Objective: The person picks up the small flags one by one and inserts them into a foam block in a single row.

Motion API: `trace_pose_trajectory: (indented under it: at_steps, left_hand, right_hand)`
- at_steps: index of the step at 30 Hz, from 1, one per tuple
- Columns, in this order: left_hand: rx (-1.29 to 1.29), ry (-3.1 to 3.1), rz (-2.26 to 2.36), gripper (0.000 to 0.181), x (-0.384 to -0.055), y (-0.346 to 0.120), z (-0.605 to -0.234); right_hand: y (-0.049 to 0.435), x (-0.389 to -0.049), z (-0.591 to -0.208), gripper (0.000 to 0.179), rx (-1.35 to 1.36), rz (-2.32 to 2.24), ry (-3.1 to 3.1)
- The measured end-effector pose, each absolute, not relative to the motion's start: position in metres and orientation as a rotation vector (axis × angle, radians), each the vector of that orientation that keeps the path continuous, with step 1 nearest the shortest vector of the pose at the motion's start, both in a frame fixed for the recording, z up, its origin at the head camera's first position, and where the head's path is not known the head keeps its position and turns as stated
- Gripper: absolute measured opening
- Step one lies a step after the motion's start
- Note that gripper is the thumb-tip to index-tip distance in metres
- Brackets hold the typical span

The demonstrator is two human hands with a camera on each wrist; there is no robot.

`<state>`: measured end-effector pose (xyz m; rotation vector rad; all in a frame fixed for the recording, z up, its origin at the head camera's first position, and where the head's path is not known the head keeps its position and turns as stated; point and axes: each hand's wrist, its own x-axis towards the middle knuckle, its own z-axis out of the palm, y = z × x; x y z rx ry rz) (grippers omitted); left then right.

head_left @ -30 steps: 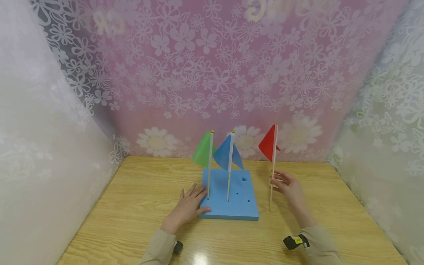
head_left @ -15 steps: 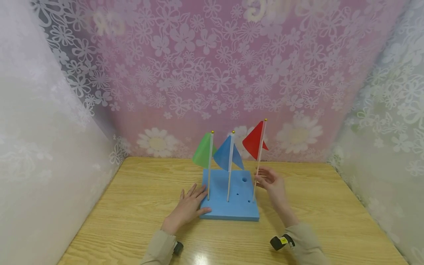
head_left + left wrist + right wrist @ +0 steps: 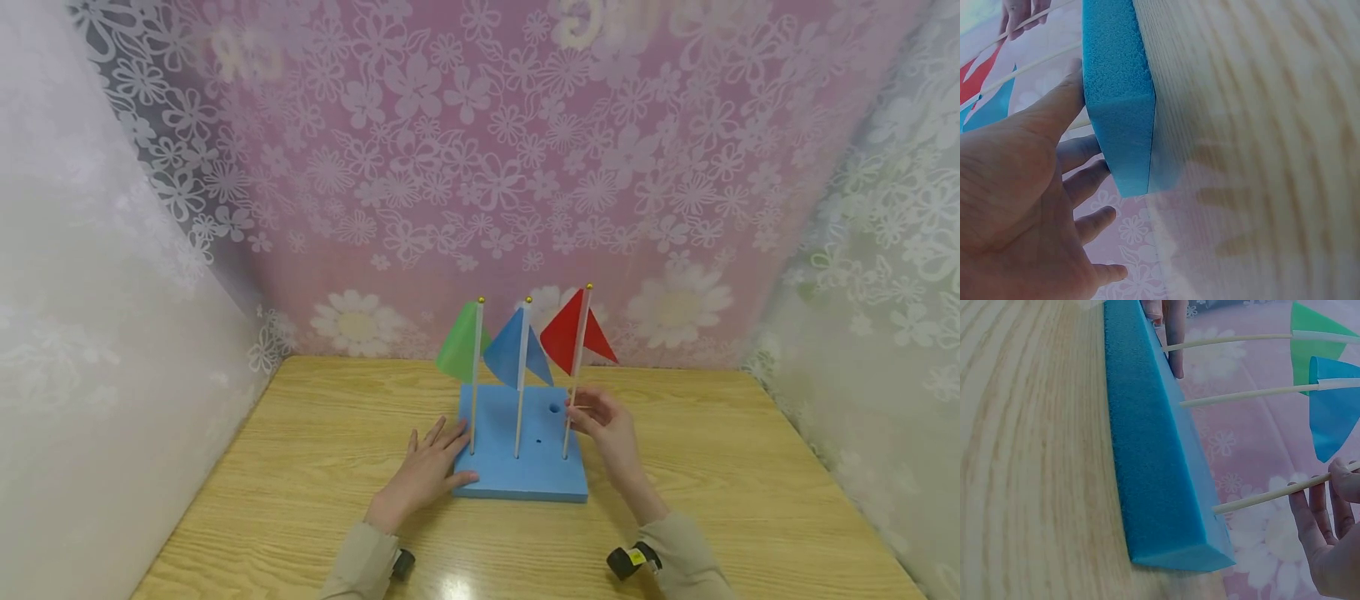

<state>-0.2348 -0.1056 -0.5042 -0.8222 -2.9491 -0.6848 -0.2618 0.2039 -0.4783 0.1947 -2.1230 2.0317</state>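
A blue foam board (image 3: pixel 498 479) lies on the table with three small flags on wooden sticks standing in it. The green flag (image 3: pixel 459 343) is at the left, the blue flag (image 3: pixel 510 354) in the middle, and the red flag (image 3: pixel 566 336) at the right. My right hand (image 3: pixel 613 433) pinches the red flag's stick about midway up; in the right wrist view the lower end of that stick (image 3: pixel 1254 500) meets the board. Fingers straight and spread, my left hand (image 3: pixel 423 471) rests on the board's left edge, thumb near its front corner.
Two holes show in the board: a larger hole (image 3: pixel 554 408) near the back right and a small hole (image 3: pixel 538 441) in front of it. The wooden table (image 3: pixel 300 500) is bordered by flowered cloth (image 3: pixel 480 208) behind and at both sides.
My right hand has carried the red flag leftward from beside the board, then down, so its stick now stands at the right front hole. My left hand has not moved.
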Motion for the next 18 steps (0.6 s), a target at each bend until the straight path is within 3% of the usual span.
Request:
trace_pose_trajectory:
  at_steps: [18]
  left_hand:
    - [-0.821,-2.936,-0.671,0.07,-0.234,-0.106,-0.505]
  right_hand:
    - [0.202,-0.258,-0.49,0.036,0.158,1.988,-2.221]
